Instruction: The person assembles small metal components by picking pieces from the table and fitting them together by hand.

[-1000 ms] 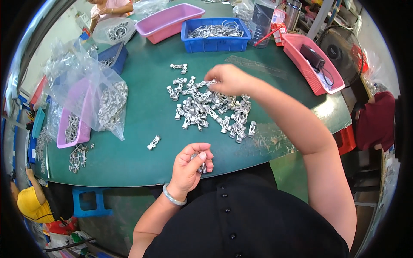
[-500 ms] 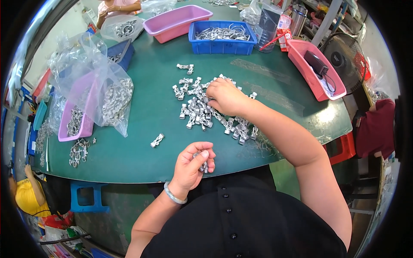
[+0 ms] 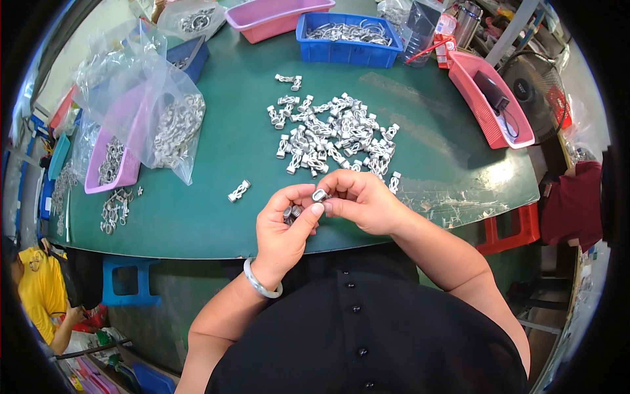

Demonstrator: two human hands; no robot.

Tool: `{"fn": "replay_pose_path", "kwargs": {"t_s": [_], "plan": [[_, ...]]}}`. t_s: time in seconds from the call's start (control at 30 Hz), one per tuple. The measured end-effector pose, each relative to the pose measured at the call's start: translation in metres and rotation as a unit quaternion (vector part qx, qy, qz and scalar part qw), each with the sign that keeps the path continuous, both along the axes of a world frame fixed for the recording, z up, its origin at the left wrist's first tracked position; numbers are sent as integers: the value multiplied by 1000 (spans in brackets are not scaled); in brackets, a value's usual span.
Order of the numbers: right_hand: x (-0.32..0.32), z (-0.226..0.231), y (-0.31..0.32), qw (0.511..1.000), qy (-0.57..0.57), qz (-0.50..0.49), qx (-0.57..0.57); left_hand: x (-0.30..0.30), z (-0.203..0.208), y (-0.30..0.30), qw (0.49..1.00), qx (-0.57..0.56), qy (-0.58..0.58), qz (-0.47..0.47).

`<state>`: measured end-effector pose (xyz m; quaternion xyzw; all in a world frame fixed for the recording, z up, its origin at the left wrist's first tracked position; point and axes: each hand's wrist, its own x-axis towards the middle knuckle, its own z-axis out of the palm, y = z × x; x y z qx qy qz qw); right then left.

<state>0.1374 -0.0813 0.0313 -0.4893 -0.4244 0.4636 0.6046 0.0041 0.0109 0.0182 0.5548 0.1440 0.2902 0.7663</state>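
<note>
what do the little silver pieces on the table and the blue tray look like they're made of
Small pieces in the pile: likely cast or plated metal, going by their pale silver colour and dull glints; too small to be sure. Blue tray: looks like moulded plastic, with its even saturated colour, smooth walls and rolled rim.

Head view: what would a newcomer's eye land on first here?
Probably the two hands meeting at the table's near edge: the right hand and left hand pinch a small metal piece between them. Just beyond lies a scattered pile of similar silvery parts on the green table. At far left, clear bags of metal parts spill over a purple tray.
</note>
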Motion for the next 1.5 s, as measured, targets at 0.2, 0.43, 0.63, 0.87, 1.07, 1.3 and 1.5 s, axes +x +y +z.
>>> {"fn": "replay_pose_path", "kwargs": {"t_s": [0.2,0.43,0.63,0.87,1.07,1.3,1.5], "plan": [[-3,-7,-5,1000,-12,-21,-19,1,-4,0,993,118,-2,14],[-10,-8,-7,999,10,-41,11,1,3,1,997,41,60,34],[-13,-6,-10,998,29,-48,-8,1,0,5,991,-128,44,7],[-12,-3,-13,996,44,-70,-34,2,0,5,987,-153,40,-4],[-12,-4,-15,987,148,-52,-39,2,-1,7,980,-195,33,-7],[-11,-2,-16,985,161,-52,-39,2,-2,9,969,-245,32,-19],[-12,-3,-17,981,184,-56,-32,1,-2,5,976,-215,24,-6]]}}
